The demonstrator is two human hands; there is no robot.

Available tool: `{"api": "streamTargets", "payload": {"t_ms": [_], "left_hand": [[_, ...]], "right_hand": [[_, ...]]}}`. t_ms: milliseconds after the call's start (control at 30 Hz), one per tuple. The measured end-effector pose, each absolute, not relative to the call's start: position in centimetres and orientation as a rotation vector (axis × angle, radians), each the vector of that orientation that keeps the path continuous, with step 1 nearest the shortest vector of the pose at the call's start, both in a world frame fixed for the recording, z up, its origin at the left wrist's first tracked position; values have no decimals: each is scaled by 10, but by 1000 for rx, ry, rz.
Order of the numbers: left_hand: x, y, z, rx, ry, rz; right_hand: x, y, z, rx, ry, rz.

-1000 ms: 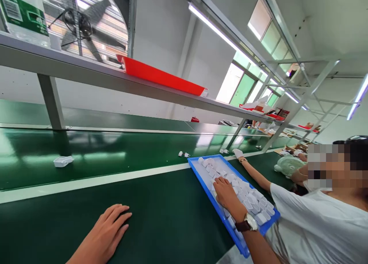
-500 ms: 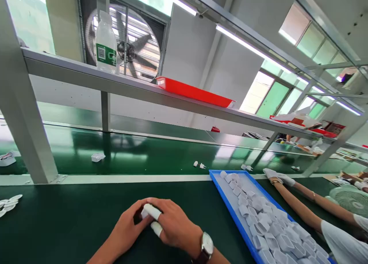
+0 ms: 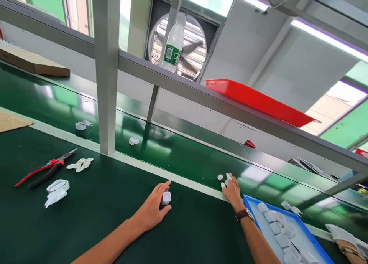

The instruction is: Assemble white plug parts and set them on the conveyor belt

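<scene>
- A small white housing [image 3: 166, 198] is gripped in the left hand [image 3: 152, 210], pinched between thumb and fingers, and is rested on the green desk [image 3: 100, 218] at about 6 o'clock from the steel upright [image 3: 106, 83].
- The right hand [image 3: 232, 190] is stretched out to the edge of the conveyor belt [image 3: 178, 156], at about 3 o'clock from the left hand; its fingertips are closed lightly around a small white pronged part [image 3: 220, 177], though the grip is too small in view to be judged with certainty.
- The step in hand is judged to be a fetching of the pronged part from the belt while the housing is kept ready.
- For the next move, the two pieces would probably have to be brought together over the desk, which calls for the housing's open end to be turned toward the right hand.
- The housing's long axis is seen roughly upright, tilted slightly toward 1 o'clock, with a dark opening faced toward the camera.
- A blue tray [image 3: 253, 214] of white housings is set at 4 o'clock from the right hand, and red-handled pliers [image 3: 43, 170] are laid well apart at 9 o'clock.
</scene>
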State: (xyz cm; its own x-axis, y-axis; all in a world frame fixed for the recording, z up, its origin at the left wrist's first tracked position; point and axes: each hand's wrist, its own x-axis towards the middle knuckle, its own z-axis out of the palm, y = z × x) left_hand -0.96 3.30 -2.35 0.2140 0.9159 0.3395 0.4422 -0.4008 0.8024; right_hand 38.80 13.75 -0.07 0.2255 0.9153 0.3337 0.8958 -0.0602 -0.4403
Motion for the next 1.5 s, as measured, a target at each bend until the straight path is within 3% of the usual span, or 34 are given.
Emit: {"api": "streamTargets", "payload": {"t_ms": [233,567,767,833,1000,1233,1500], "left_hand": [[-9,34,-21,2024,1381,1168],[-8,22,-4,2254,1124,1383],[24,-11,13,1586,818,1010],[28,-16,14,1455,700,1030],[22,-12,16,1468,715,1175],[16,-12,24,1365,546,1021],[16,-7,13,1134,723,959]], "right_hand": [[373,151,-1,-1923,-1534,185],[265,49,22,-1297,-1641,466],[206,-15,36,-980,-1771,553],[201,-22,40,-894,-1814,513],[206,-21,39,-892,-1847,447],[211,-16,21,-902,-1829,537],[221,-21,11,-895,-1864,637]]}}
